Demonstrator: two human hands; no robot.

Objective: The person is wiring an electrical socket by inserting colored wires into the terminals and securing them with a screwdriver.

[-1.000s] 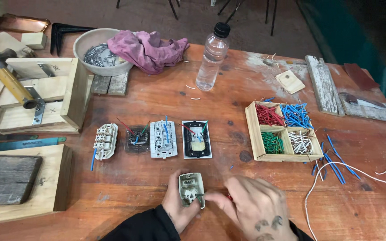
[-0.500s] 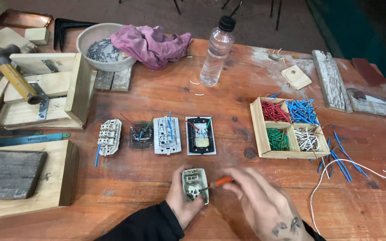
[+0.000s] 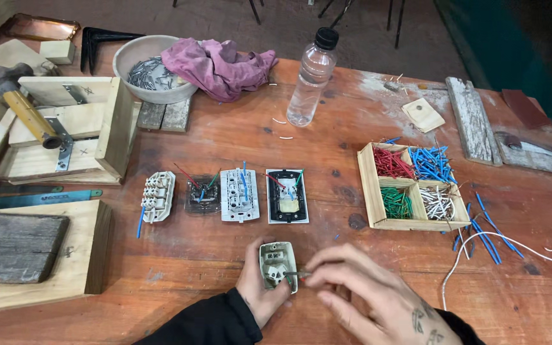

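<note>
Left grip point(image 3: 260, 291) clamps a pale plastic socket point(image 3: 278, 265); right grip point(image 3: 365, 297) pinches thin screwdriver point(image 3: 296, 275)

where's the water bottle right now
In the head view the clear plastic bottle stands upright at the table's far middle, just right of the pink cloth and the bowl of nails.

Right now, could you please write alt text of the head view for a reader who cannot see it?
The left hand holds a small pale switch module upright on a wooden table, while the right hand works a thin tool into it. Beyond lie four similar modules in a row and a wooden box of coloured wire pieces.
</note>
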